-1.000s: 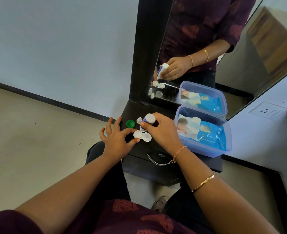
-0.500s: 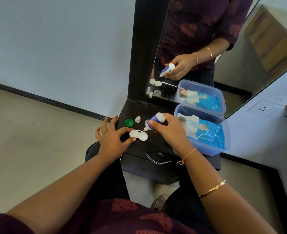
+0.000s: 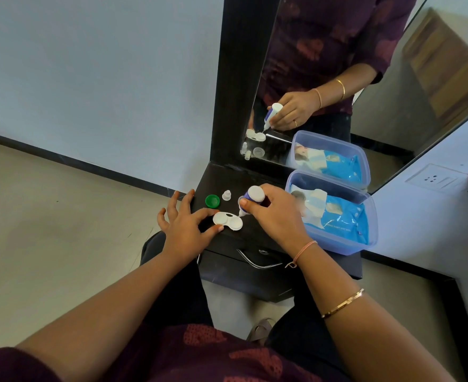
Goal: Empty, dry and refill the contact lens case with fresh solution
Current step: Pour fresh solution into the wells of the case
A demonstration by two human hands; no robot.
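Note:
A white two-well contact lens case [image 3: 227, 220] lies uncapped on the black dresser top [image 3: 227, 177]. My left hand [image 3: 184, 224] steadies it, thumb and forefinger touching its left edge. My right hand [image 3: 275, 213] grips a small solution bottle [image 3: 250, 199], white and purple, tipped nozzle-down. The nozzle tip is just over the case's right well. A green case cap [image 3: 212, 201] and a small clear bottle cap [image 3: 226, 194] rest behind the case.
A blue-tinted plastic box [image 3: 337, 241] holding a blue wipes pack stands at the right of the dresser top. A mirror [image 3: 337, 78] rises behind it. A drawer with a metal handle [image 3: 255, 261] sits below the top's front edge.
My right hand has tilted the bottle further down and brought its nozzle to the case's right well. My left hand stays on the case.

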